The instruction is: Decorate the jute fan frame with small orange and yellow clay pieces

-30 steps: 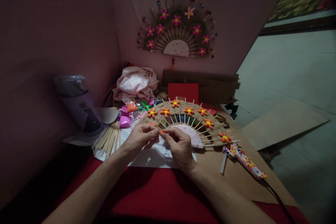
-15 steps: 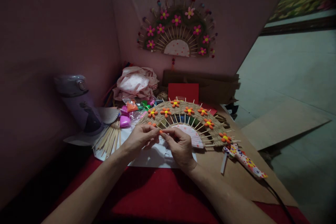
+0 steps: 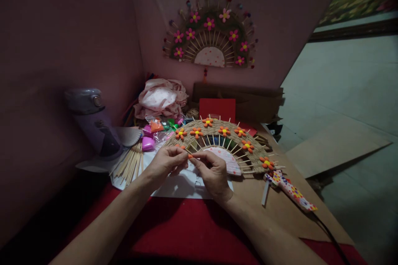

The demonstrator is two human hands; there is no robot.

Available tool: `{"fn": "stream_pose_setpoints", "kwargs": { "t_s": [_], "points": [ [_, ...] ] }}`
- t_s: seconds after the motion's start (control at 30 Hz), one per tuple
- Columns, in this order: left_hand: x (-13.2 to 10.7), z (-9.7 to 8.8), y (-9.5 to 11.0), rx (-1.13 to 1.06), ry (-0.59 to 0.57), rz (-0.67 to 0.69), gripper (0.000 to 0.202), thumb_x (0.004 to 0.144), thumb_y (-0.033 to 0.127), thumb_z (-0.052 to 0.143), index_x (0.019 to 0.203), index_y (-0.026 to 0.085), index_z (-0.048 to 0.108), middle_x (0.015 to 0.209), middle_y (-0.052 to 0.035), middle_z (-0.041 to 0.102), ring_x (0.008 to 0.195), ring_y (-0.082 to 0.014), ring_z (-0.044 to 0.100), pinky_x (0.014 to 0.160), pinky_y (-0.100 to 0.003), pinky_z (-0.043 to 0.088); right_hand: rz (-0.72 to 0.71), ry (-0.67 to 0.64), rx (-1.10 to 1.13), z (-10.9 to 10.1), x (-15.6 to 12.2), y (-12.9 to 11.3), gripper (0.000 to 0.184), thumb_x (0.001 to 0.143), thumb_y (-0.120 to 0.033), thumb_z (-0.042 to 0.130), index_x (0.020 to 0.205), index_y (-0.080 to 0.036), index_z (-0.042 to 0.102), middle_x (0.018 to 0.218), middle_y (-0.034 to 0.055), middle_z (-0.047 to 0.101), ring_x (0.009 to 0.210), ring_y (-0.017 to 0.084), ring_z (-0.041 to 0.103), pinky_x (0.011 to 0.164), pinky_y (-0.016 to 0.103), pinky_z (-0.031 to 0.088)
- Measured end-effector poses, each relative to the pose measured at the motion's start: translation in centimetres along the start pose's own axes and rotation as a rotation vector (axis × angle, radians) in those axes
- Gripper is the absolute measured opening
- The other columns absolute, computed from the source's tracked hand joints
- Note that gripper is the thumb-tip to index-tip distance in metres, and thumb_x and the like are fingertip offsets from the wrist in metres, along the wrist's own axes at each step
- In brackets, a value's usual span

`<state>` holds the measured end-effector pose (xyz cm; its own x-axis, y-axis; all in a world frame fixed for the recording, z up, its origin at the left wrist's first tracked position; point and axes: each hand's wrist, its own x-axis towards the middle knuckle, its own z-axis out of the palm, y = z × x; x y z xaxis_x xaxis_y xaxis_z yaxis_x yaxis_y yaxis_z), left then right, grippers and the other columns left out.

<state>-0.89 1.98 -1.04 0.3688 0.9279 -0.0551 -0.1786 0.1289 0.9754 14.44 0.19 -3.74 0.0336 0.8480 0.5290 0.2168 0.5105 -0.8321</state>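
Note:
A small piece of orange clay point(image 3: 190, 156) is pinched between the fingertips of my left hand point(image 3: 169, 161) and my right hand point(image 3: 214, 172). Both hands are closed, their tips meeting just in front of a half-round fan point(image 3: 230, 136). The fan is wound with twine over thin sticks and carries several orange flowers with yellow middles. At its base is a white half-disc point(image 3: 222, 158) with reddish dots, partly hidden by my right hand. A white sheet point(image 3: 180, 188) lies under the hands.
Thin wooden sticks point(image 3: 129, 165) and a purple bottle point(image 3: 95, 124) stand left. Behind are bags of coloured clay point(image 3: 156, 125) and bunched cloth point(image 3: 163, 97). A glue gun in flowered wrapping point(image 3: 292, 192), with a cord, lies right on cardboard point(image 3: 280, 219). Another fan point(image 3: 209, 29) hangs on the wall.
Both hands stay almost in place. The fingertips have shifted very slightly around the orange clay; everything else looks the same.

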Motion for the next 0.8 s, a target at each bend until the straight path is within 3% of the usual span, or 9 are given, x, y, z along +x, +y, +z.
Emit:
{"fn": "stream_pose_setpoints", "kwargs": {
  "t_s": [0.3, 0.47, 0.8],
  "points": [
    [-0.1, 0.2, 0.23, -0.032, 0.009, -0.043, 0.036, 0.065, 0.045, 0.072, 0.064, 0.011, 0.06, 0.054, -0.0005, 0.057, 0.037, -0.0025, 0.035, 0.036, -0.017, 0.016, -0.05, 0.003, 0.009, 0.01, 0.11, 0.0, 0.01, 0.078, -0.026, 0.066, 0.079, -0.017, 0.07, 0.064, 0.0005, 0.059, 0.057, 0.012, 0.048, 0.055, 0.025, 0.039],
    [-0.11, 0.14, 0.21, -0.033, 0.021, -0.025, 0.031, 0.062, 0.039, 0.075, 0.066, 0.012, 0.061, 0.054, -0.0005, 0.058, 0.037, -0.0031, 0.037, 0.036, -0.017, 0.018, -0.015, 0.015, 0.002, 0.02, 0.01, 0.1, 0.012, 0.076, -0.025, 0.068, 0.084, -0.016, 0.069, 0.056, -0.0034, 0.05, 0.051, 0.01, 0.041, 0.049, 0.023, 0.035],
    [-0.03, 0.03, 0.09, -0.111, 0.052, -0.015, 0.028, 0.07, 0.039, 0.07, 0.077, 0.013, 0.064, 0.06, -0.0012, 0.06, 0.044, -0.0036, 0.044, 0.04, -0.016, 0.026, -0.062, -0.005, -0.032, -0.08, 0.02, -0.01, 0.011, 0.08, -0.027, 0.065, 0.079, -0.017, 0.069, 0.064, 0.0004, 0.06, 0.056, 0.011, 0.047, 0.054, 0.024, 0.037]
  ]
}}
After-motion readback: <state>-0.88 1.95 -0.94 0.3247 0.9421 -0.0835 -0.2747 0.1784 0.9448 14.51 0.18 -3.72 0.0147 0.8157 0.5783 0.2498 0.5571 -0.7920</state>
